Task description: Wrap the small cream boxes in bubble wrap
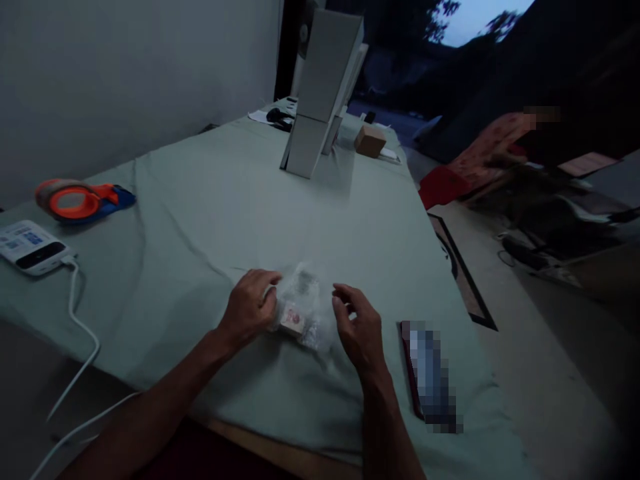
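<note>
A small box (292, 319), pale with a reddish mark on top, lies with crumpled clear plastic wrapping (310, 293) near the table's front edge. The wrapping looks like a bag or bubble film; which of the two I cannot tell. My left hand (251, 303) is at its left side, fingers curved and thumb apart, close against the plastic. Whether it touches the film is not clear. On the other side, my right hand (357, 323) hovers a little apart from the wrapping, its fingers loosely bent with nothing between them.
An orange and blue tape dispenser (75, 203) and a white device (34, 248) with a cable (75, 320) lie at left. A phone (427, 373) lies right of my right hand. Tall white boxes (320, 87) and a brown box (370, 141) stand farther back. Another person (493, 150) sits at right.
</note>
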Action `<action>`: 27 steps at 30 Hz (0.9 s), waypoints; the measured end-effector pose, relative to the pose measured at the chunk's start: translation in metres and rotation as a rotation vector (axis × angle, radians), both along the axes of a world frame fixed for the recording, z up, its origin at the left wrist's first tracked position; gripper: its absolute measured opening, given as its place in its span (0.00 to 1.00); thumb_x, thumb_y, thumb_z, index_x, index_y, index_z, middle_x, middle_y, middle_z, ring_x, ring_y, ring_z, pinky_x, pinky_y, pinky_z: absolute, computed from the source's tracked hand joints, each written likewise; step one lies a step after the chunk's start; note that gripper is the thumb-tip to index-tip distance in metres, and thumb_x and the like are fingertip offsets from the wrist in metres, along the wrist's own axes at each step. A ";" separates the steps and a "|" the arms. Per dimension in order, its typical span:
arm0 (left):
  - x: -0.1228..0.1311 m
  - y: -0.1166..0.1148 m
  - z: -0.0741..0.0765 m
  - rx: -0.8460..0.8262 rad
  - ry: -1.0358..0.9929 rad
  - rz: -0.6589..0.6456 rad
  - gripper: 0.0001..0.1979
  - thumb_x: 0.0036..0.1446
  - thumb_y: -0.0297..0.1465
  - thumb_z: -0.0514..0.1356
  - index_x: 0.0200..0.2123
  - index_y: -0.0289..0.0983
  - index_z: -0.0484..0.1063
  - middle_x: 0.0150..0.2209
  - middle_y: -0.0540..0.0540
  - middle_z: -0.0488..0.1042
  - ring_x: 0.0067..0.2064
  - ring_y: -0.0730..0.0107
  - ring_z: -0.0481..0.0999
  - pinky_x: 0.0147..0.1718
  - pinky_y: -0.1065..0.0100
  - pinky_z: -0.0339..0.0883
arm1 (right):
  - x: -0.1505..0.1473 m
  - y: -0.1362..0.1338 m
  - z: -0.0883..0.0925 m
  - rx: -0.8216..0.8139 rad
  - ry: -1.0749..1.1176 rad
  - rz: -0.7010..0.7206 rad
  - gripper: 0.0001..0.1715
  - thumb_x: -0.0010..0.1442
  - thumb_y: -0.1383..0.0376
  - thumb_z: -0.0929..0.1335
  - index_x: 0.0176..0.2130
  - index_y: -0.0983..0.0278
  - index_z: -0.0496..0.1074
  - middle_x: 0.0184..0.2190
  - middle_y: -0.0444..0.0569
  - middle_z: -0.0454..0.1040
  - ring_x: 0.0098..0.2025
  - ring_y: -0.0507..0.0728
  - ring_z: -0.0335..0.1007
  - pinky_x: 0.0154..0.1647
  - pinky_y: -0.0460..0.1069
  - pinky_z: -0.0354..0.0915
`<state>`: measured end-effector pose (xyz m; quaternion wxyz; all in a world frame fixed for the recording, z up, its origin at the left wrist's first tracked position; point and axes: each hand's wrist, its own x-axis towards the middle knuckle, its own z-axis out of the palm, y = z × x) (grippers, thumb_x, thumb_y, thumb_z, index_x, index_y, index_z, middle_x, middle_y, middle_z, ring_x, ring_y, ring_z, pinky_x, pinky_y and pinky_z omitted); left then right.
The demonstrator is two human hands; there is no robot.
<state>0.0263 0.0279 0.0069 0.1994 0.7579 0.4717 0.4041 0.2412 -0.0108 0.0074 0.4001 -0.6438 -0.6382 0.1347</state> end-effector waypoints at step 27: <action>-0.025 -0.020 0.009 -0.282 0.565 -0.253 0.12 0.61 0.37 0.54 0.35 0.37 0.72 0.26 0.47 0.75 0.33 0.61 0.73 0.42 0.60 0.60 | -0.027 -0.088 0.026 -0.487 -0.070 0.564 0.17 0.67 0.61 0.60 0.53 0.59 0.67 0.48 0.49 0.76 0.49 0.57 0.71 0.51 0.52 0.65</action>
